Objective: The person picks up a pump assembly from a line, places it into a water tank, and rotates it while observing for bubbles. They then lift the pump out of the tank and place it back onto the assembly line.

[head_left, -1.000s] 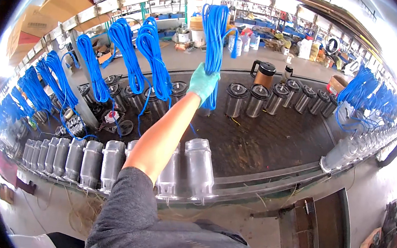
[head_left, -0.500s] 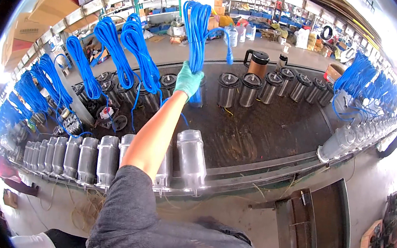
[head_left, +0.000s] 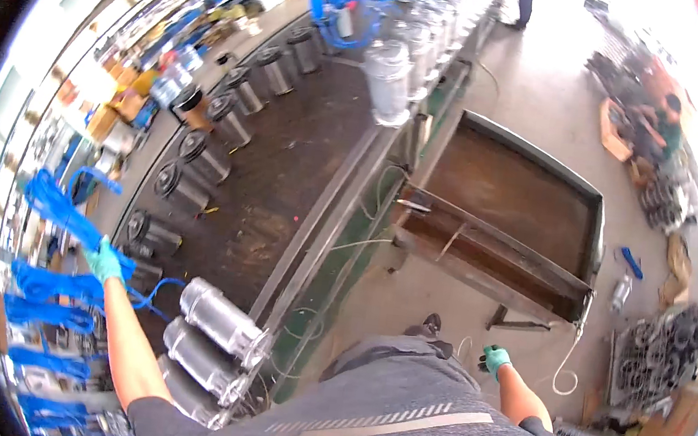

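Note:
My left hand, in a teal glove, is closed round a bundle of coiled blue cable over the far left of the workbench. The coil's loops stick out beyond my fist. A blue cable end trails from near it toward silver ribbed motor housings lined up along the bench edge. My right hand, gloved too, hangs low at my side above the floor. Its fingers look loosely apart, with dark fingertips, and nothing shows in them.
Dark-capped metal cylinders stand along the bench's far side beside a brown jug. More blue coils hang at the left. A rusty metal tray cart stands on the floor to the right. A person is at the far right.
My view has swung to the right, bringing the cart and floor toward the middle. My left hand still grips the blue cable coil, and my right hand shows more fully.

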`<state>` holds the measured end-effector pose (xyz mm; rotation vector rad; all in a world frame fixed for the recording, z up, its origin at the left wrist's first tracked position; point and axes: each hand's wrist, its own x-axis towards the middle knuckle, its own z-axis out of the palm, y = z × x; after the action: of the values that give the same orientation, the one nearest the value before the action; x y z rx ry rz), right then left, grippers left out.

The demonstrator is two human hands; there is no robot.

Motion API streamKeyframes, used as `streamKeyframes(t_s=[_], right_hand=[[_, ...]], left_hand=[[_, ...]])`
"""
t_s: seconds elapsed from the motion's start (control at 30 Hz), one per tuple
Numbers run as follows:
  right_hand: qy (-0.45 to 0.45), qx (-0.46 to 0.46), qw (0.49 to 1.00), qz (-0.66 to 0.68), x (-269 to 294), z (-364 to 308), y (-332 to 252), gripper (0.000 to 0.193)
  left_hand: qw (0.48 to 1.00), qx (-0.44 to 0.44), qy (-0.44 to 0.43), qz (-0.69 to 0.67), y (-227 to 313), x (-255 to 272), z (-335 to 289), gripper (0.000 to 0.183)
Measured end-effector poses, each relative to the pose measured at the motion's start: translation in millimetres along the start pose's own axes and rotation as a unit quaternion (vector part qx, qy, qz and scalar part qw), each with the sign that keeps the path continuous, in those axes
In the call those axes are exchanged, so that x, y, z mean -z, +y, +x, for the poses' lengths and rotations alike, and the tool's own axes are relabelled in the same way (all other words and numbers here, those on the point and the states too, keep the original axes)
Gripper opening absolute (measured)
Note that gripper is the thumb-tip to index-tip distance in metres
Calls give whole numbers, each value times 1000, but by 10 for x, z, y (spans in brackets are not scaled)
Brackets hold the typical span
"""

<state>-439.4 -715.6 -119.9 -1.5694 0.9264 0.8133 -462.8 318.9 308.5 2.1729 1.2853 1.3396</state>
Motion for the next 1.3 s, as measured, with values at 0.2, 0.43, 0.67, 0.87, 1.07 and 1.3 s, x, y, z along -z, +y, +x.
streamKeyframes(t_s=[0.2,0.43,0.67,0.87,1.07,1.3], right_hand=[[-11,-72,994,78,202,8,305,25],[-58,-66,995,38,364,262,385,23],[6,-97,995,36,528,114,-244,26],[22,-51,997,49,622,-87,-696,34],[89,-43,995,-22,468,-796,-1187,33],[100,-21,991,-92,-88,-1252,-1790,26]], left_hand=[[1000,12,-14,-2,212,-135,-369,74],[999,5,-9,30,401,-279,-1960,56],[894,189,-286,-287,1555,-896,-3980,41],[819,-18,-534,-207,2835,-1443,-4561,27],[709,-185,-600,-321,3150,-2227,-5138,22],[647,-147,-651,-368,3166,-2751,-5398,20]])
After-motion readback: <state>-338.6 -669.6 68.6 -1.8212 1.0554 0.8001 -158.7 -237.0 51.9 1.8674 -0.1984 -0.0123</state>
